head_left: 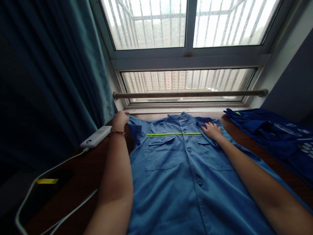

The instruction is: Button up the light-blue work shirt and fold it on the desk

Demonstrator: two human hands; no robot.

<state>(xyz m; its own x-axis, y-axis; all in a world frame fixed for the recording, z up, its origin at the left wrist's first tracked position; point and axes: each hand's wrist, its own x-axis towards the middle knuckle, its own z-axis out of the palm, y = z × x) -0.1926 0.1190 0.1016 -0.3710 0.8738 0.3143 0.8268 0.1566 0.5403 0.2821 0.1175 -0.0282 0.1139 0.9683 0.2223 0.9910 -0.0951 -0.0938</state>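
Note:
A blue short-sleeved work shirt (163,182) lies front up on the brown wooden surface, its collar toward the window. It has a yellow-green stripe across the chest, flap pockets and a buttoned front. At the end of the left sleeve, my left hand (121,119) is closed on the cloth, with most of its fingers hidden. My right hand (212,131) rests flat with fingers spread on the other sleeve, which is folded inward over the chest. The lower end of the shirt runs out of view.
Left of my left arm lie a white power bank (96,137) with a white cable (58,164) and a dark object with a yellow strip (47,181). Dark blue printed cloth (274,130) lies at the right. Behind are a metal rail (190,95) and window; a curtain (61,65) hangs left.

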